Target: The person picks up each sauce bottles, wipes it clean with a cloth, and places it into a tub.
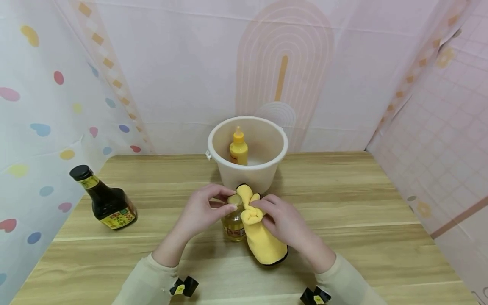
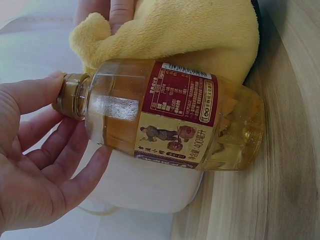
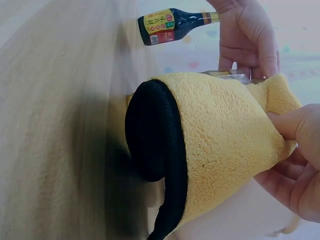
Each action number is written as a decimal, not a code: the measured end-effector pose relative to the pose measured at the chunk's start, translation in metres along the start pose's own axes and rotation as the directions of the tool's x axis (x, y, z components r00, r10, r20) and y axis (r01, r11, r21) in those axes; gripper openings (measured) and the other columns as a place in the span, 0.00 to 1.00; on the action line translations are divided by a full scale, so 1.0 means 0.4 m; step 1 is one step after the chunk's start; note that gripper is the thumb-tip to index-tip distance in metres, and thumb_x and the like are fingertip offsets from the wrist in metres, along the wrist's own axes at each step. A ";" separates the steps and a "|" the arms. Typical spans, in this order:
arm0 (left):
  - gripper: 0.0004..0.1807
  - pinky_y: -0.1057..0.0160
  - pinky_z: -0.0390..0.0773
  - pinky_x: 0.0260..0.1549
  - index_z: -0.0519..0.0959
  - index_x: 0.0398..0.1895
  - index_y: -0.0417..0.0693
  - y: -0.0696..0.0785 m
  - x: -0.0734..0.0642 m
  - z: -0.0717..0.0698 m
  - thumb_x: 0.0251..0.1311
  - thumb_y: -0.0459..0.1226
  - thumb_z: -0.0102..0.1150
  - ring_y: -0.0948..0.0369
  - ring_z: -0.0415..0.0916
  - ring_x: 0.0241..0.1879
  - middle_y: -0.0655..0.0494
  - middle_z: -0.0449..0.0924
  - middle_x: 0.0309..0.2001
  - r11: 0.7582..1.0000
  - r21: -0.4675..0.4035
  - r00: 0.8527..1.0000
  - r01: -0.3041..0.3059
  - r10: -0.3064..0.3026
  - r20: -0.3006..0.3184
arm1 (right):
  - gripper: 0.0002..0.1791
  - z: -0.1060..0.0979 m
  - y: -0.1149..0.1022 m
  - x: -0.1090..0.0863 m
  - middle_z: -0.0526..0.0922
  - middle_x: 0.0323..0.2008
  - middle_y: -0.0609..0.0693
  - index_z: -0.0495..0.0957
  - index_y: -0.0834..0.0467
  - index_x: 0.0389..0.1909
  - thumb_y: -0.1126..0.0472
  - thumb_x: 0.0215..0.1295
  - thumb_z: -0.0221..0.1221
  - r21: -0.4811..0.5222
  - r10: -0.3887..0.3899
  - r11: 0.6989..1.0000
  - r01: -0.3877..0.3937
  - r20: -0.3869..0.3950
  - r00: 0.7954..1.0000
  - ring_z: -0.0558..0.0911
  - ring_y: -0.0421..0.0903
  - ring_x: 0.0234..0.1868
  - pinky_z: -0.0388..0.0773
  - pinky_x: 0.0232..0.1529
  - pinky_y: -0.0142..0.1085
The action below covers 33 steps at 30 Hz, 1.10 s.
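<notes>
Thumb and fingers of my left hand (image 1: 207, 209) pinch the gold cap of a clear bottle of yellow oil (image 2: 175, 117), which stands on the wooden table. A red and cream label wraps the bottle. In my right hand (image 1: 282, 220) is a yellow plush cloth (image 1: 264, 243) with black edging, gripped near its bunched top. The cloth hangs right beside the bottle and overlaps part of it in the head view. In the right wrist view the cloth (image 3: 220, 145) covers most of the bottle, and its lower end forms an open roll.
Just behind the hands stands a white bucket (image 1: 248, 173) with a yellow squeeze bottle (image 1: 239, 150) inside. A dark sauce bottle (image 1: 110, 203) with a black cap stands at the left of the table (image 1: 366, 237). Patterned curtains (image 1: 183, 76) border the table at the back and sides.
</notes>
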<state>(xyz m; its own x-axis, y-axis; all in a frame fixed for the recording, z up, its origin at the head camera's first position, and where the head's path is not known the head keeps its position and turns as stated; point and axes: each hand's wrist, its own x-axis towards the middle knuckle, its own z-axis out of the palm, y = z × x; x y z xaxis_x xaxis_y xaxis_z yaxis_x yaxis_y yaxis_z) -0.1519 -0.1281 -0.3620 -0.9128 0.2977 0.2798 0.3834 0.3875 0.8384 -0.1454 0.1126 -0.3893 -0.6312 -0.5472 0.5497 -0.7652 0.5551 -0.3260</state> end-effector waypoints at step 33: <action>0.14 0.65 0.83 0.39 0.83 0.45 0.40 -0.001 0.003 0.000 0.54 0.30 0.72 0.56 0.80 0.42 0.52 0.82 0.43 1.000 0.020 1.000 0.007 -0.007 0.003 | 0.18 0.052 0.024 -0.054 0.78 0.36 0.48 0.78 0.55 0.43 0.72 0.52 0.67 -0.034 0.069 0.997 -0.064 0.174 0.982 0.78 0.44 0.31 0.78 0.32 0.35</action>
<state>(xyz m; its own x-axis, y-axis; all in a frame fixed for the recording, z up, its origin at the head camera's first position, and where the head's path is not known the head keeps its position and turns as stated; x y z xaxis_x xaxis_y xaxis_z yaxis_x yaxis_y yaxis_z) -0.1530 -0.1278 -0.3620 -0.9150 0.2976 0.2724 0.3797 0.4068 0.8309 -0.1419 0.1169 -0.4202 -0.6946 -0.6083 0.3840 -0.7187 0.6099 -0.3339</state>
